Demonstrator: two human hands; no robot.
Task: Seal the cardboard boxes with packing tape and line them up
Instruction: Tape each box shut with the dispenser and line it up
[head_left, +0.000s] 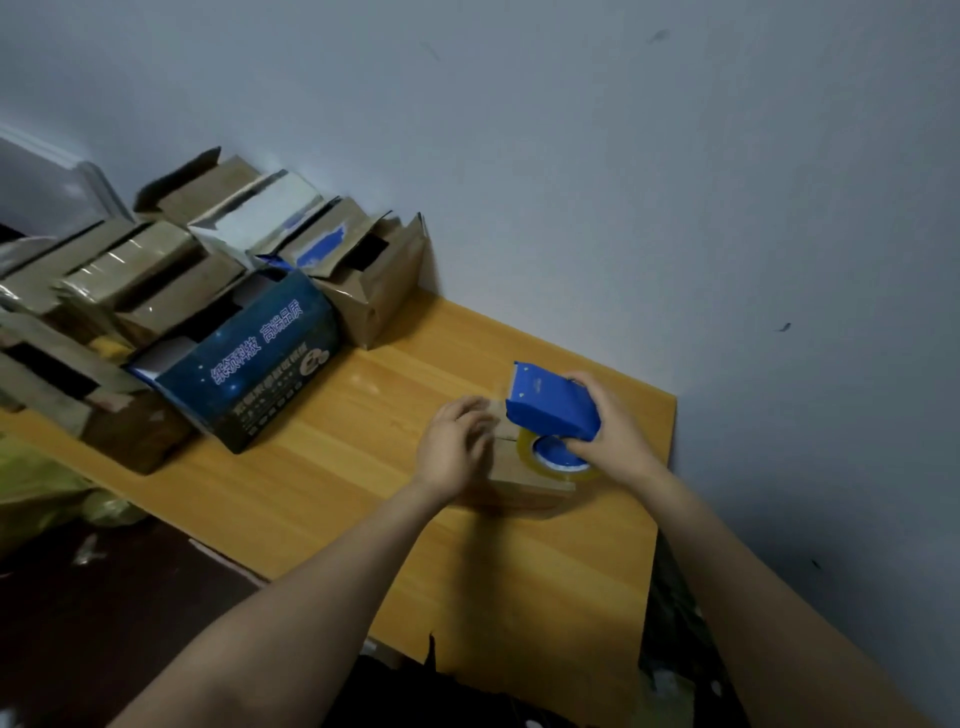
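Right hand is gripping one blue tape dispenser, fingers wrapped round its body, and is holding it on top of the one small cardboard box. Left hand is resting on that box's left half, fingers relaxed, grasping nothing. Left of that box, a pile of boxes is sitting; the count is unclear.

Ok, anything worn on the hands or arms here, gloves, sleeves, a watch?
Nothing worn that shows. The left hand and right hand are gloveless, with no ring visible on the fingers, though the picture is soft. No watch or band at either wrist. The left forearm and right forearm are bare down to the frame's edge: no sleeve.
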